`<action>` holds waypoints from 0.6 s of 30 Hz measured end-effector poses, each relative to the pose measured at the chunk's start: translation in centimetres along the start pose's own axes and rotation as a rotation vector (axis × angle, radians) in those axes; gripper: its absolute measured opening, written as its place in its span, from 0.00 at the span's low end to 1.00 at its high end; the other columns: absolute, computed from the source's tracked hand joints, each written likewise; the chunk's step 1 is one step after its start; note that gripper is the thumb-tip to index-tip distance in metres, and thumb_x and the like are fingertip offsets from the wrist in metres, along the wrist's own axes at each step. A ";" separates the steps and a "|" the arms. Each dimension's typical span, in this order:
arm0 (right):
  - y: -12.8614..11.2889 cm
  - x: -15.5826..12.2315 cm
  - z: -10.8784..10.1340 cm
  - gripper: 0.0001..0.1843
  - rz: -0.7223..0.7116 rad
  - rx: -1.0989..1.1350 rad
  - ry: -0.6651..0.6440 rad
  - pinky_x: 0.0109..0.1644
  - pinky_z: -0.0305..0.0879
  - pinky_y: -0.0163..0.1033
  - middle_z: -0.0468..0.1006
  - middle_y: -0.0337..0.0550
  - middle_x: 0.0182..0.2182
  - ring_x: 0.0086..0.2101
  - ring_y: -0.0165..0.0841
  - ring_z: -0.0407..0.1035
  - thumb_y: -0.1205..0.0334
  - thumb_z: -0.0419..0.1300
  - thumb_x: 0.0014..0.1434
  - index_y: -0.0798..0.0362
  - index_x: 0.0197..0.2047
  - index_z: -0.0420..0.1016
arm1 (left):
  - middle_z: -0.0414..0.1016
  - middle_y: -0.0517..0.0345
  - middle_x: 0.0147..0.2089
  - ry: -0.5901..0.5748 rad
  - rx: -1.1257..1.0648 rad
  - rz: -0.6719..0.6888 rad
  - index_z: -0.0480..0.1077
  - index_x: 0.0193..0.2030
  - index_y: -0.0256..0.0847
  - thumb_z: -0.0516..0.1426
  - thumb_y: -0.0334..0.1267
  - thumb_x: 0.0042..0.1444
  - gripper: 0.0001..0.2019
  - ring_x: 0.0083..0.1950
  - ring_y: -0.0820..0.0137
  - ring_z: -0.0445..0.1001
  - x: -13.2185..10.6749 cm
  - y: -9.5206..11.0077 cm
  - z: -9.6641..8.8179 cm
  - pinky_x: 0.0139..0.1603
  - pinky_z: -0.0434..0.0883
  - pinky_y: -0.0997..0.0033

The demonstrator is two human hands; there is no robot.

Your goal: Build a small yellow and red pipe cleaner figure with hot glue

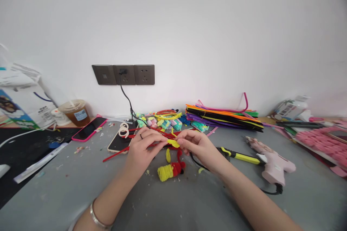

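- Silver bracelet (95, 218) is sitting on the left wrist, closest to the lens.
- Left hand (143, 148) is pinching a red pipe cleaner (116, 154) between closed fingertips.
- Right hand (199, 146) is pinching a yellow pipe cleaner (173, 143) between the two hands, fingers pressed together.
- Both hands are hovering just above a yellow-and-red coil (171, 170) lying on the grey table (189, 202).
- Pink glue gun (273, 166) is resting on the right, well apart.

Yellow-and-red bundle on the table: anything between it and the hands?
Nothing visible. The bundle lies bare below the left hand and right hand; a loose yellow scrap lies beside it. Both pinch a pipe-cleaner twist.
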State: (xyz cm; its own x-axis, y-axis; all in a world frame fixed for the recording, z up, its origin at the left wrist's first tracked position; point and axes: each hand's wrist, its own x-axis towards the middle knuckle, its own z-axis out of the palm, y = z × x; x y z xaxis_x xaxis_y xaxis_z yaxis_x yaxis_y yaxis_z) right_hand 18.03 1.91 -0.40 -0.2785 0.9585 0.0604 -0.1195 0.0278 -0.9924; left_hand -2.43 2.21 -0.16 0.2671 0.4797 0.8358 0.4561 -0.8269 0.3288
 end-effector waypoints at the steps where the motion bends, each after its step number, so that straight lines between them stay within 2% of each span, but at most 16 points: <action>1: 0.0 0.0 0.0 0.18 0.022 -0.013 -0.038 0.26 0.62 0.31 0.73 0.34 0.22 0.21 0.24 0.63 0.47 0.72 0.51 0.54 0.30 0.76 | 0.80 0.60 0.33 -0.010 0.005 -0.001 0.76 0.36 0.43 0.62 0.31 0.59 0.03 0.35 0.70 0.76 0.0 0.0 0.0 0.44 0.70 0.66; 4: -0.2 -0.1 0.1 0.18 0.089 -0.014 -0.120 0.27 0.64 0.32 0.75 0.35 0.22 0.22 0.25 0.67 0.48 0.72 0.50 0.54 0.31 0.75 | 0.80 0.60 0.33 -0.022 0.010 -0.001 0.76 0.36 0.42 0.62 0.30 0.59 0.03 0.36 0.70 0.76 -0.1 -0.1 0.0 0.45 0.70 0.67; 10: -0.4 -0.3 0.4 0.18 0.185 -0.003 -0.210 0.30 0.66 0.33 0.80 0.39 0.25 0.24 0.26 0.70 0.49 0.72 0.50 0.55 0.31 0.75 | 0.81 0.60 0.32 -0.033 -0.040 0.029 0.76 0.37 0.43 0.62 0.31 0.59 0.03 0.34 0.70 0.77 -0.2 -0.4 0.2 0.41 0.71 0.67; 14: -0.4 -0.2 0.1 0.19 0.194 0.006 -0.193 0.29 0.65 0.32 0.79 0.38 0.24 0.23 0.26 0.70 0.48 0.72 0.50 0.55 0.31 0.75 | 0.82 0.58 0.35 -0.041 -0.049 -0.019 0.78 0.40 0.44 0.61 0.32 0.61 0.04 0.38 0.69 0.78 -0.4 -0.5 0.2 0.46 0.72 0.65; 18: -0.1 0.1 -0.5 0.19 0.201 0.073 -0.115 0.29 0.65 0.31 0.79 0.37 0.25 0.24 0.25 0.70 0.50 0.73 0.49 0.55 0.31 0.74 | 0.82 0.55 0.40 -0.038 -0.042 -0.153 0.78 0.42 0.44 0.59 0.33 0.63 0.06 0.45 0.66 0.78 -0.6 -1.0 0.2 0.48 0.72 0.65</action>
State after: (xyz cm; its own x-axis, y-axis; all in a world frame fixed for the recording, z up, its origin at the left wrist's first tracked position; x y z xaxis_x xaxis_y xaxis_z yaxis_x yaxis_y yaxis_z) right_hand 18.48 2.10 -0.33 -0.4093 0.9043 -0.1214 -0.1178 -0.1843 -0.9758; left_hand -2.89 2.80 -1.11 0.2300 0.6110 0.7575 0.4584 -0.7546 0.4694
